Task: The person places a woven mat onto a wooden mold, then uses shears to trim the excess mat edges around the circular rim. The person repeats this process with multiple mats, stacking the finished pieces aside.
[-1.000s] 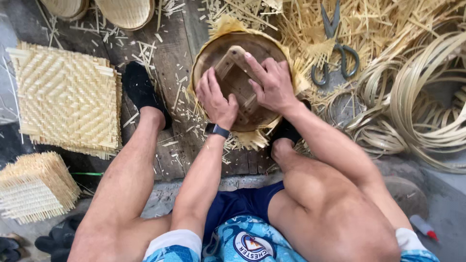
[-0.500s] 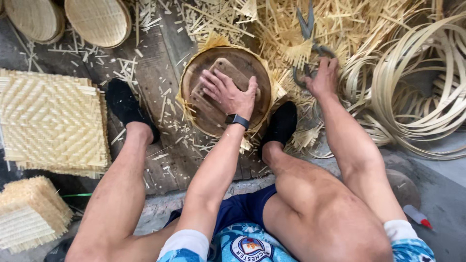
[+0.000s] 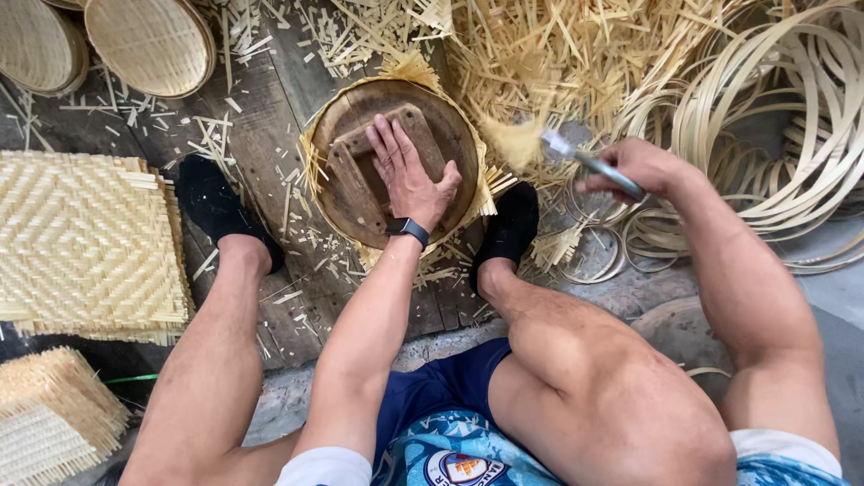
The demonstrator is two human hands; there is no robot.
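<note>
Left hand flat on wooden mould; scissors in right grip.

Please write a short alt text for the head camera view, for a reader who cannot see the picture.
A seated person's left hand presses flat on a round brown wooden mould lying over a woven bamboo mat between their feet, while the right hand lifts grey metal scissors beside it. Bamboo scraps, coiled bamboo strips and round woven bamboo trays lie around.
</note>
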